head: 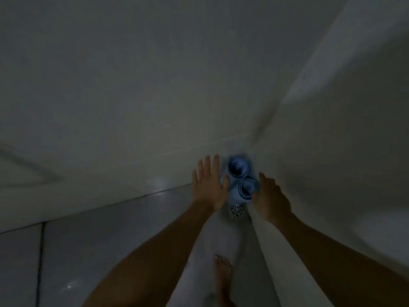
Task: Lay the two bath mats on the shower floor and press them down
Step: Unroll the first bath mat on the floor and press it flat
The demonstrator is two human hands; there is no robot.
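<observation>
Head view, dim and blurred. 2 blue rolled rubber bath mats stand on end in the corner where the pale walls meet: rear roll, front roll, touching each other. Just in front of them lies a patterned metal floor drain. Left hand is spread wide with straight fingers, its thumb at the rolls' left side; right hand is relaxed and holds nothing, near the front roll's right side (contact unclear).

Risks, judged: a nudge from either hand could topple the rolls; the glossy grey tiled shower floor may be slick under the bare foot; mats laid here might cover the drain.
</observation>
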